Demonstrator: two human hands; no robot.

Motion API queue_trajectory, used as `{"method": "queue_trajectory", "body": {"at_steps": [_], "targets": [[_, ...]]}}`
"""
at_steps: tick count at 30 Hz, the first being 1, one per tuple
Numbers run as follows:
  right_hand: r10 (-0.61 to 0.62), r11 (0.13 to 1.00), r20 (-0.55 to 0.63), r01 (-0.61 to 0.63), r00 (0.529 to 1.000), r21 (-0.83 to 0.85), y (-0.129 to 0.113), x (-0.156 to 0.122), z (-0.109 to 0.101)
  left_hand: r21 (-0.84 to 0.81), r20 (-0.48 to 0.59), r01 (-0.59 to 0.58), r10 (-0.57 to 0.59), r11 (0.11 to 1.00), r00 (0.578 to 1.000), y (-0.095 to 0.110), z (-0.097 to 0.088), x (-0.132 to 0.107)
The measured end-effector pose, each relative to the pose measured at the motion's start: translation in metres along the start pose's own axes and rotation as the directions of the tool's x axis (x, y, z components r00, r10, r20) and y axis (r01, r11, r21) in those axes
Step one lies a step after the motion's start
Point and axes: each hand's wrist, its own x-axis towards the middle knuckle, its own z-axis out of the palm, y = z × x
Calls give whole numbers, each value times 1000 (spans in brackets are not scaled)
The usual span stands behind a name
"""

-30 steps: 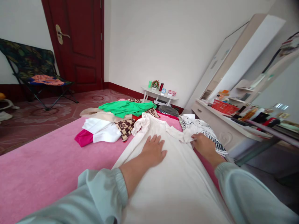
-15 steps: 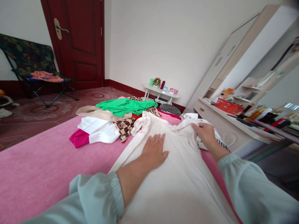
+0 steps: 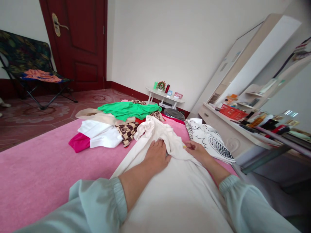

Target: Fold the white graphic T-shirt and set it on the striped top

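Observation:
A white garment (image 3: 179, 194) lies lengthwise in front of me on the pink bedspread. Its upper right side is turned over toward the middle, making a bunched fold near the top. My left hand (image 3: 157, 157) rests flat on it, fingers stretched out, with the fingertips at the edge of that fold. On the right, my right hand (image 3: 196, 151) has its fingers curled at the folded-over cloth, in a pinch on its edge; the fingertips are partly hidden. A small yellow spot shows beside them.
Beyond the garment lies a heap of clothes: a green top (image 3: 128, 110), a white piece (image 3: 99, 134), a brown checked piece (image 3: 126, 132). A black-and-white patterned cloth (image 3: 211, 139) lies to the right. The dresser (image 3: 233, 129) stands close on the right; a folding chair (image 3: 41, 76) is far left.
My right hand has brought the garment's upper right part inward, to the left and toward me, uncovering the patterned cloth. My left hand has stayed flat in about the same place.

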Motion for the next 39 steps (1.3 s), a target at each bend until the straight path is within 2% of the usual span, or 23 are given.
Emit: {"method": "queue_trajectory", "body": {"at_steps": [3, 5, 7, 10, 13, 16, 18, 22, 24, 28, 30, 32, 35, 37, 39], "targets": [[-125, 979, 27, 128, 992, -157, -12, -7, 19, 2, -17, -8, 8, 1000, 1000, 0, 0, 0], [-177, 930, -27, 158, 984, -331, -23, -13, 22, -1, -20, -7, 7, 1000, 1000, -1, 0, 0], [-238, 861, -91, 167, 967, -480, -33, -19, 17, -5, -14, -6, 6, 1000, 1000, -1, 1, -1], [-330, 783, -125, 198, 936, -590, -42, -29, 2, -10, -9, -5, 5, 1000, 1000, -1, 0, -1], [-358, 751, -116, 212, 927, -626, -43, -36, -10, -13, -4, -13, 13, 1000, 1000, 0, -2, -2], [-313, 766, -155, 153, 937, -625, -40, -37, -11, -5, 11, -13, 13, 1000, 1000, 1, -5, -2], [-289, 776, -141, 146, 947, -614, -39, -35, -6, 1, 18, -8, 8, 1000, 1000, 1, -6, -2], [-212, 790, -8, 167, 977, -590, -41, -31, 11, 6, 19, -17, 17, 1000, 1000, 1, -5, -2], [-186, 785, 4, 151, 983, -601, -46, -33, 19, 4, 12, -22, 22, 1000, 1000, 0, -5, -2], [-295, 724, 54, 261, 954, -639, -57, -45, 28, -3, 15, -17, 17, 1000, 1000, 1, -5, -2], [-349, 734, 51, 307, 936, -607, -60, -50, 27, -7, 24, -14, 15, 1000, 1000, 1, -6, -2], [-338, 825, -34, 279, 940, -491, -59, -53, 20, -12, 28, -12, 12, 1000, 1000, 1, -7, -2], [-155, 984, -265, 124, 952, -131, -48, -50, -6, -14, 23, -3, 4, 1000, 1000, 1, -6, -2], [4, 995, -398, 37, 918, 95, -37, -48, -32, -13, 22, -1, 1, 1000, 1000, 0, -3, -2], [108, 977, -480, -5, 871, 211, -26, -50, -57, -17, 22, -4, 4, 1000, 1000, -1, -1, -2]]}}
